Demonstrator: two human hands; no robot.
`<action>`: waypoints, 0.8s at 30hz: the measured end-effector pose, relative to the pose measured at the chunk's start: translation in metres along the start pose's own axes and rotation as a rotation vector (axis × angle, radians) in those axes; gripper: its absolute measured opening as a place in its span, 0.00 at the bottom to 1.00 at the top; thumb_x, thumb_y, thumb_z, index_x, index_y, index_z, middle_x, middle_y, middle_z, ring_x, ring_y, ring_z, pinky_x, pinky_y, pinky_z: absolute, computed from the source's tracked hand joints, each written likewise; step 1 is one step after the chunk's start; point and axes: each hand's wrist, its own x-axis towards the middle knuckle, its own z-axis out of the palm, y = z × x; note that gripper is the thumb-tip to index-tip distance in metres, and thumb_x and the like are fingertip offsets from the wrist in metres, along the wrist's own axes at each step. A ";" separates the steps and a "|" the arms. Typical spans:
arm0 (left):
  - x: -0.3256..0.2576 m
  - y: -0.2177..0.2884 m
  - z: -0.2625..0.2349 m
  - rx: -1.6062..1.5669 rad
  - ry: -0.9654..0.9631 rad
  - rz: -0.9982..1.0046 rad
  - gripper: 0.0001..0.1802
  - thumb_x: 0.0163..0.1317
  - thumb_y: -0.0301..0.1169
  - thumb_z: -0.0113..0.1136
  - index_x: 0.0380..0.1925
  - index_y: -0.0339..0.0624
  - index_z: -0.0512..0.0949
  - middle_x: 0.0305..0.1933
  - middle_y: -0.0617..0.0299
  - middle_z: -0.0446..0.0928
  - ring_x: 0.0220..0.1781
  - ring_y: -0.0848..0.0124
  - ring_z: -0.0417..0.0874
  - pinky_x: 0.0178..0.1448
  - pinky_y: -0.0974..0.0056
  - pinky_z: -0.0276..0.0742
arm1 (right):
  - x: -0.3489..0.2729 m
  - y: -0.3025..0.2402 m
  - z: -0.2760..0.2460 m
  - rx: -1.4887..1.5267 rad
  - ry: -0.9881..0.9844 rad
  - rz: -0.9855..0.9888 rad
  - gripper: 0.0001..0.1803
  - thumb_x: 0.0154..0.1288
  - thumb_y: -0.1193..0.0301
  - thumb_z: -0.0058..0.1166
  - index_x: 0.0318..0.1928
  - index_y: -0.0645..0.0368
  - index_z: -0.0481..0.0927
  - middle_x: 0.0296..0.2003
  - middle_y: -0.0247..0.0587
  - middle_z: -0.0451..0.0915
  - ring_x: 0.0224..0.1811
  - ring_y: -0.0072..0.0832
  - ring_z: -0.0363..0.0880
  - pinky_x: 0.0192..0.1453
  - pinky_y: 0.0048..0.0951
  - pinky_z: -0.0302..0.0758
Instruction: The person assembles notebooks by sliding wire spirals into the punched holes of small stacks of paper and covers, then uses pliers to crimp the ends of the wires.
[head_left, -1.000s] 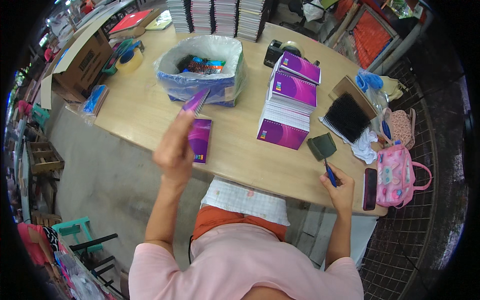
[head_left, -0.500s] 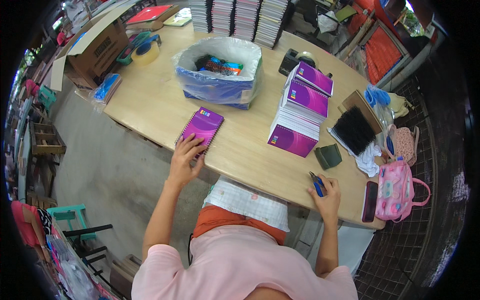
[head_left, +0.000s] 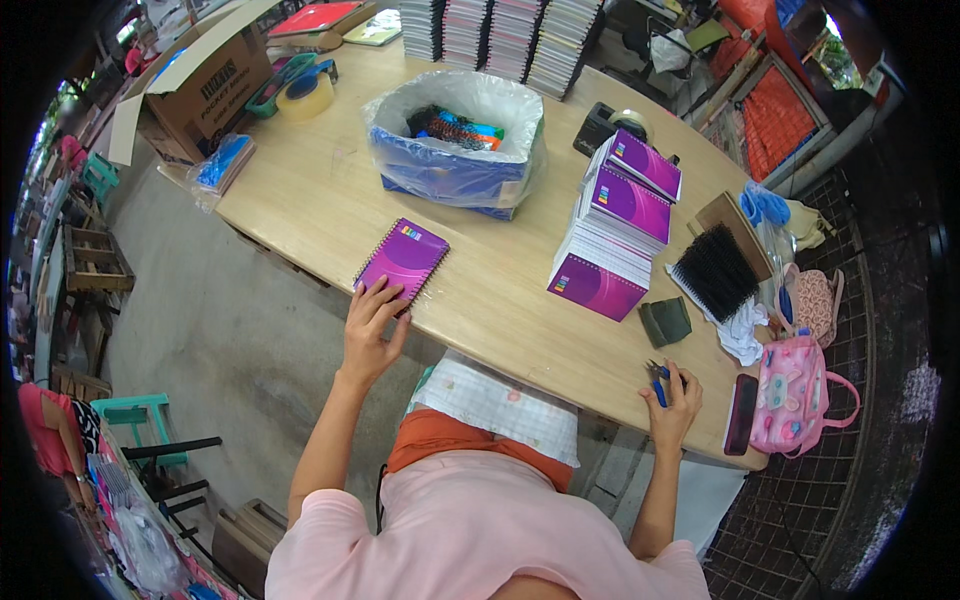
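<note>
A purple spiral-bound notebook (head_left: 408, 256) lies tilted near the table's front edge, left of centre. On its lower end rests my left hand (head_left: 371, 338), fingers spread over the cover and thumb by the corner. At the front right, my right hand (head_left: 676, 412) holds small cutting pliers (head_left: 657, 380) with blue handles, their jaws pointing away from me. Beyond that hand sits a dark green block-like piece (head_left: 665, 322). A pile of matching purple notebooks (head_left: 600, 287) stands to its left and farther back.
On the table (head_left: 480, 290) stands a blue, plastic-lined box (head_left: 450, 185) with black coils inside. Tall notebook stacks (head_left: 560, 55) line the back. A cardboard carton (head_left: 205, 95) occupies the far left. A black bristle brush (head_left: 715, 272), phone (head_left: 740, 415) and pink bag (head_left: 790, 395) crowd the right.
My right hand has moved slightly right with the pliers. My left hand stays on the notebook, its fingers a little nearer the lower edge. The whole view has shifted slightly.
</note>
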 end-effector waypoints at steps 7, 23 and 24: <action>0.027 0.041 -0.011 0.052 0.069 0.065 0.18 0.57 0.24 0.68 0.49 0.42 0.83 0.60 0.52 0.80 0.66 0.54 0.79 0.73 0.48 0.66 | -0.008 0.024 -0.009 0.020 0.029 0.050 0.39 0.47 0.50 0.73 0.60 0.54 0.82 0.50 0.47 0.77 0.56 0.47 0.73 0.62 0.48 0.68; 0.119 0.144 0.162 -0.779 -0.170 -0.507 0.14 0.57 0.17 0.70 0.42 0.35 0.79 0.39 0.54 0.86 0.38 0.68 0.88 0.37 0.65 0.84 | 0.027 0.041 -0.023 0.151 0.167 0.119 0.31 0.52 0.66 0.75 0.59 0.55 0.83 0.60 0.54 0.74 0.62 0.50 0.72 0.66 0.46 0.69; 0.117 0.133 0.164 -0.738 -0.150 -0.468 0.12 0.59 0.16 0.68 0.42 0.34 0.79 0.37 0.53 0.87 0.37 0.70 0.89 0.34 0.66 0.84 | 0.043 0.033 -0.019 0.197 0.222 0.117 0.26 0.54 0.73 0.72 0.57 0.57 0.84 0.53 0.51 0.78 0.58 0.45 0.76 0.62 0.41 0.73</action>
